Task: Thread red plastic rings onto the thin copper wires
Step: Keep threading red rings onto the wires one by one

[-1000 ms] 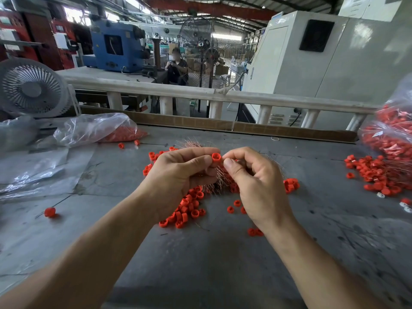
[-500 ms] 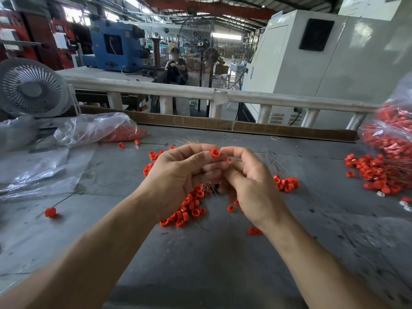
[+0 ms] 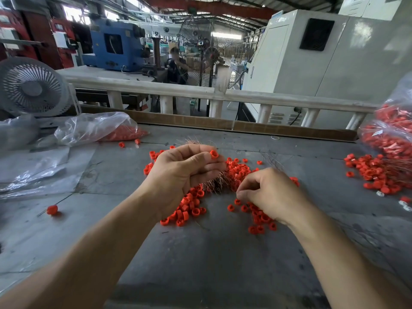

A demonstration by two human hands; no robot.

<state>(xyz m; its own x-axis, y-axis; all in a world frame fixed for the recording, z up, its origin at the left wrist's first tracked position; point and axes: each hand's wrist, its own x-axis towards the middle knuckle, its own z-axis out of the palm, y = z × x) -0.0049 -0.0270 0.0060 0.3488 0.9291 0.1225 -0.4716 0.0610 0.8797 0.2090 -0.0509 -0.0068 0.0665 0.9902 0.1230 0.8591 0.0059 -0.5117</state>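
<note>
Spreading under both forearms, one grey surface [image 3: 200, 264] carries two plastic bags of red rings, one at left [image 3: 93, 128], one at right [image 3: 392, 130]. The left hand [image 3: 182, 175] pinches one red ring [image 3: 214, 154] at its fingers, with a bundle of copper wires [image 3: 217, 185] held below. The right hand [image 3: 267, 195], fingers curled, dips into the loose rings [image 3: 239, 172]; what it holds I cannot tell. One ring on a wire [image 3: 52, 209] lies apart, left.
</note>
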